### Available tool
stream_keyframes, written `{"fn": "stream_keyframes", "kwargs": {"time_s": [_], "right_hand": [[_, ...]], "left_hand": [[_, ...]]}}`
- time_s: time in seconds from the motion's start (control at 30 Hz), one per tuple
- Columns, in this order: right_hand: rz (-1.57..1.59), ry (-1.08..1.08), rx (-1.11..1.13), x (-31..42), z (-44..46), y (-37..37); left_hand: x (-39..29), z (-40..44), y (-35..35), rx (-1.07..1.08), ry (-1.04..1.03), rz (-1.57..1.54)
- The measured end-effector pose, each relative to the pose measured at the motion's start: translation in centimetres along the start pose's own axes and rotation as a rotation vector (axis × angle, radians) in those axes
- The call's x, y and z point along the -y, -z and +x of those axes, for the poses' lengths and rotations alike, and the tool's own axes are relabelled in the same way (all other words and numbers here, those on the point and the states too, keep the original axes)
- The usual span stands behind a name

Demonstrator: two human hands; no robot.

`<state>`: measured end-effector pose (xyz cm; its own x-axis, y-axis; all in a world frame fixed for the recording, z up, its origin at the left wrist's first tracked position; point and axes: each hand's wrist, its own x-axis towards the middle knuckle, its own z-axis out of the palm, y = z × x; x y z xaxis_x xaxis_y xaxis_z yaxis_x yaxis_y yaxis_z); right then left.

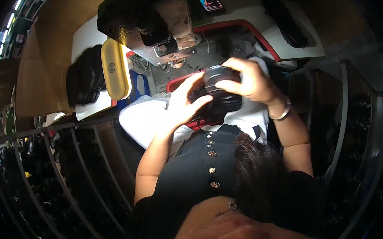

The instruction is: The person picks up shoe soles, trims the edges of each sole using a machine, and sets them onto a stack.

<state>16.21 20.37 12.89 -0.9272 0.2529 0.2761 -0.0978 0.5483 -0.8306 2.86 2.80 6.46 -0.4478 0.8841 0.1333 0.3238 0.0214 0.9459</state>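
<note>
Between my hands, above my lap, is a glossy black bundle [222, 88] with ridged, layered edges; its exact kind is unclear. My left hand [181, 103] is closed around its left side, thumb and fingers on either side of it and strongly lit. From the upper right, my right hand [252, 81] grips the bundle with thumb and fingers bent over it, a bracelet on the wrist. White cloth [145, 118] lies over my lap beneath. Just ahead of my hands stands a dark machine [140, 20] with a clear guard and a bright lamp glow.
A yellow oblong piece [115, 69] stands left of the machine, beside a stack of black curved pieces [85, 79]. A lit phone [209, 0] and a black bundle [285, 23] rest on the white table [312, 50]. A red-edged tray [257, 33] holds small items. Metal racks [57, 163] flank me.
</note>
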Motion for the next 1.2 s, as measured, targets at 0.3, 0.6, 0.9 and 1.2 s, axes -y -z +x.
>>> {"fn": "stream_keyframes", "kwargs": {"time_s": [0.3,0.6,0.9,1.2], "right_hand": [[0.68,-0.411,0.166,-9.7,-5.3,-12.4],[0.807,-0.534,-0.007,-12.7,-9.3,-10.4],[0.14,-0.206,-0.19,-9.9,-3.3,2.3],[-0.037,-0.105,-0.196,-3.4,1.7,-1.6]], "left_hand": [[-0.2,2.5,0.3,-0.225,0.23,-0.601],[3.1,0.9,-0.4,-0.421,0.127,-0.655],[1.3,0.6,2.4,-0.328,0.23,-0.407],[6.5,-3.6,7.1,-0.353,0.258,-0.623]]}}
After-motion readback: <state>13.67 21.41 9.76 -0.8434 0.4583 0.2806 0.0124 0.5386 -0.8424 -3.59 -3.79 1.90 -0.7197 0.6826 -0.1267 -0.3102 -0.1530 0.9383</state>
